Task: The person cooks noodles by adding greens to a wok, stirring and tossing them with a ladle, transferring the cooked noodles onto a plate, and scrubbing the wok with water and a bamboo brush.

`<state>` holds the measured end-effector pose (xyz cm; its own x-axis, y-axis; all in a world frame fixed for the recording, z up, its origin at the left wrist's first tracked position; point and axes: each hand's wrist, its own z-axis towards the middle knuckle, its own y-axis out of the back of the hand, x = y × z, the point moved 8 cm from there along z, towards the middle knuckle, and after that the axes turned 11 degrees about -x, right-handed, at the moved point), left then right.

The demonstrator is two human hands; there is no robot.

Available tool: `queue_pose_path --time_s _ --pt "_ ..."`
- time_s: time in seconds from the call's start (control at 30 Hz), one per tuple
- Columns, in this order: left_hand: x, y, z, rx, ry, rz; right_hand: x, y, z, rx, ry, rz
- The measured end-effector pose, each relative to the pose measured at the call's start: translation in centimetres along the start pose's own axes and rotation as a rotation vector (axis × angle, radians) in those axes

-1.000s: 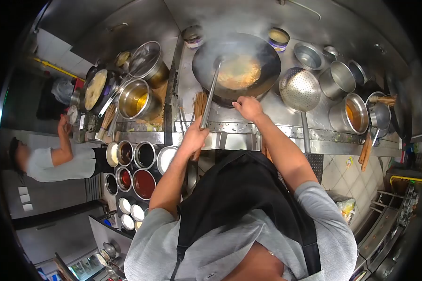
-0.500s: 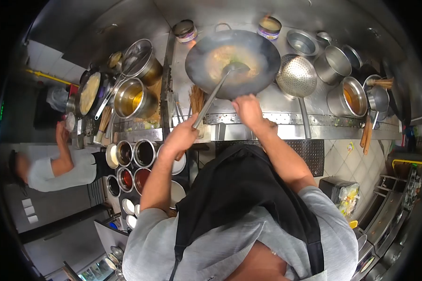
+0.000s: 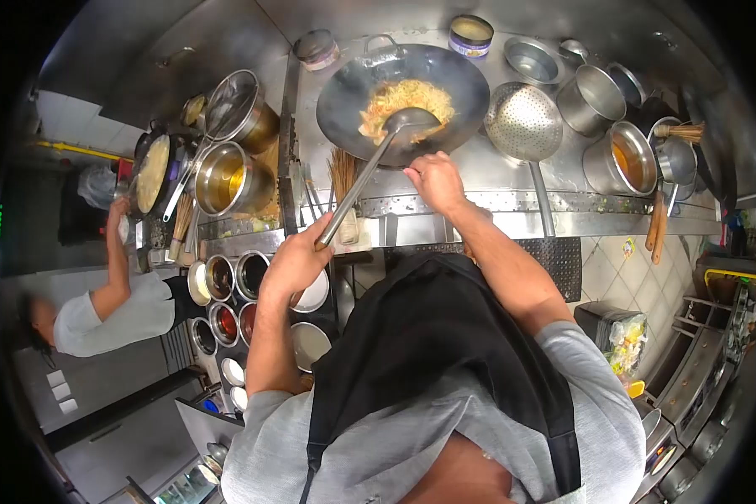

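Note:
A dark wok [image 3: 336,101] on the stove holds yellowish food [image 3: 416,94]. My left hand [image 3: 298,262] is closed around the end of a long metal ladle handle [image 3: 357,186]. The ladle's bowl [image 3: 413,118] rests in the wok, on the near part of the food. At the wok's near edge, my right hand [image 3: 438,181] is closed on the wok's near side; the exact grip is hidden under the fingers. Just right of the wok lies a perforated strainer [image 3: 523,122], its handle toward me.
Two cans [image 3: 470,36] stand behind the wok. Metal pots [image 3: 592,99] are at the right, and an oil pot [image 3: 224,178] is at the left. Sauce containers [image 3: 223,322] sit lower left. Another person [image 3: 113,315] stands at the far left beside a pan [image 3: 153,174].
The steam over the wok has thinned and the food shows more clearly. My left hand has moved left and down with the ladle. The wok appears farther left and up in view.

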<state>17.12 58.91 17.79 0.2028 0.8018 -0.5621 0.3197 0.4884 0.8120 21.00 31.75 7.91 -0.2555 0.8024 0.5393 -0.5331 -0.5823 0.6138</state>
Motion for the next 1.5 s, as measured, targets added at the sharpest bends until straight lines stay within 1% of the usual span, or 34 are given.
queue_pose_path --time_s 0.1,0.13,0.23,0.27,0.37,0.43,0.5,0.6,0.7,0.73,0.83,0.9,1.0,1.1,1.13,1.2,1.3,1.33,1.37,1.4,1.43,1.47,1.5 --pt "0.7 -1.5 0.8 0.035 0.180 -0.021 -1.3 -1.4 -0.2 0.014 -0.002 -0.018" --pt "1.1 -1.9 1.4 -0.031 0.098 0.010 -1.5 -1.7 0.1 0.015 0.000 -0.020" --pt "1.5 -2.8 2.6 0.017 0.288 -0.255 -2.3 -2.7 0.9 0.005 0.000 -0.022" --pt "3.5 -3.7 4.3 -0.062 0.215 -0.315 -2.6 -3.0 0.7 -0.001 -0.010 -0.021" --pt "3.9 -4.3 9.4 -0.151 0.160 -0.306 -3.3 -3.4 1.0 0.032 -0.024 -0.023" --pt "2.4 -4.4 12.6 -0.177 0.192 -0.383 -3.3 -3.7 0.8 0.083 -0.050 -0.025" --pt "2.8 -6.0 16.9 -0.238 0.168 -0.377 -3.4 -3.5 1.1 0.126 -0.092 -0.038" --pt "4.5 -9.6 21.9 -0.239 0.180 -0.325 -3.5 -3.6 1.3 0.169 -0.116 -0.046" --pt "4.7 -11.8 22.5 -0.093 0.114 -0.274 -4.4 -4.7 1.1 0.229 -0.134 -0.039" --pt "4.2 -11.4 21.1 -0.031 0.136 -0.251 -4.5 -4.7 1.1 0.237 -0.155 -0.045" --pt "6.1 -9.5 19.1 -0.227 -0.438 -0.081 -4.5 -4.4 1.2 0.262 -0.220 -0.066" --pt "3.1 -4.2 14.1 -0.052 -0.173 0.214 -4.5 -4.3 1.1 0.286 -0.268 -0.082" --pt "2.2 -1.0 9.2 -0.019 -0.130 0.471 -4.2 -4.3 0.9 0.261 -0.236 -0.125" --pt "2.9 0.8 3.9 -0.110 -0.288 0.103 -1.8 -2.0 0.5 0.170 -0.134 -0.131" --pt "3.7 1.3 2.5 0.010 -0.087 -0.037 -0.4 -0.7 0.3 0.106 -0.094 -0.105" --pt "3.4 2.0 -0.5 0.253 0.318 -0.325 0.5 0.0 -0.3 0.072 -0.109 -0.088" --pt "2.1 0.6 0.0 0.221 0.215 -0.233 0.9 -0.8 -1.7 0.017 -0.072 -0.097" --pt "1.8 -0.3 0.8 0.218 0.215 -0.140 1.1 -0.8 -1.9 0.001 -0.073 -0.098" --pt "2.6 -1.7 1.2 0.126 0.137 -0.111 1.3 -0.7 -2.2 -0.016 -0.076 -0.100" --pt "4.7 -4.0 1.8 0.037 0.055 -0.078 1.4 -0.2 -3.1 -0.038 -0.031 -0.050" --pt "5.1 -4.9 2.6 -0.053 -0.034 -0.043 1.3 0.6 -4.8 -0.006 -0.026 -0.041" --pt "4.2 -4.9 2.2 -0.072 0.012 -0.013 1.4 1.6 -7.1 0.027 -0.020 -0.033" --pt "2.9 -4.8 1.1 -0.094 0.062 0.011 1.1 2.0 -10.2 0.075 -0.073 -0.035"
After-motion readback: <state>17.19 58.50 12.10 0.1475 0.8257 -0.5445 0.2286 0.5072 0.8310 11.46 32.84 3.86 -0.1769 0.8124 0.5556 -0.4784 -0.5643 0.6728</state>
